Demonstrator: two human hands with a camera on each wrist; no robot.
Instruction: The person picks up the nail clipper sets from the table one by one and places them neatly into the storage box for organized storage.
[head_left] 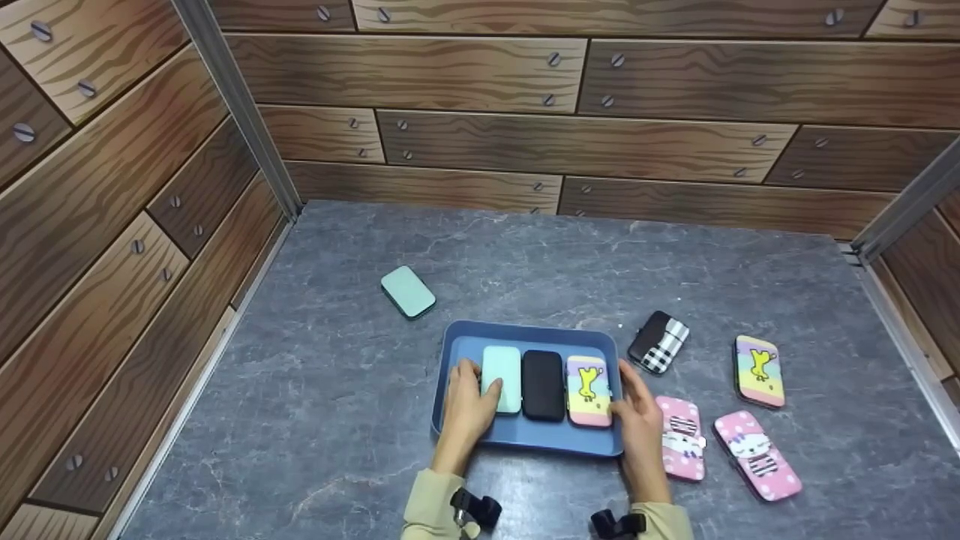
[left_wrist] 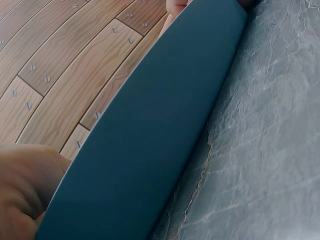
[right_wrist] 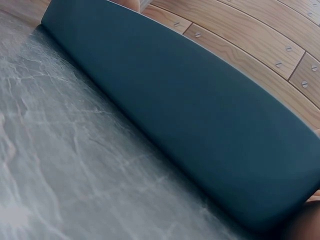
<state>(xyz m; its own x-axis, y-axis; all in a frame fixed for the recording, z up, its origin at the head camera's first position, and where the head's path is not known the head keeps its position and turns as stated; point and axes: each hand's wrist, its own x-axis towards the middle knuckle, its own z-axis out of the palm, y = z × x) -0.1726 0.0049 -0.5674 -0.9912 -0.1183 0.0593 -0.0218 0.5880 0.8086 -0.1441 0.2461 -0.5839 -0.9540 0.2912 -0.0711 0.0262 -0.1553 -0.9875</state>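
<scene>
A blue tray [head_left: 525, 442] holds three small rounded cases in a row: a mint-green case [head_left: 504, 371], a black case [head_left: 543, 386] and a pastel-striped case with a yellow giraffe [head_left: 589, 390]. My left hand [head_left: 466, 405] reaches over the front wall and pinches the mint-green case, thumb on its face, fingers at its left edge. At the right wall, my right hand [head_left: 641, 427] grips the tray, fingers outside and thumb over the rim beside the giraffe case. Both wrist views mostly show the tray's front wall [left_wrist: 140, 125], with part of the left hand [left_wrist: 30, 185] behind it.
Another mint-green case [head_left: 409, 292] lies behind the tray to the left. To the right lie a black case with checks [head_left: 659, 343], a second giraffe case [head_left: 759, 371] and two pink cat cases [head_left: 681, 439]. Wood-patterned walls [head_left: 480, 135] enclose the grey marbled table [head_left: 300, 375].
</scene>
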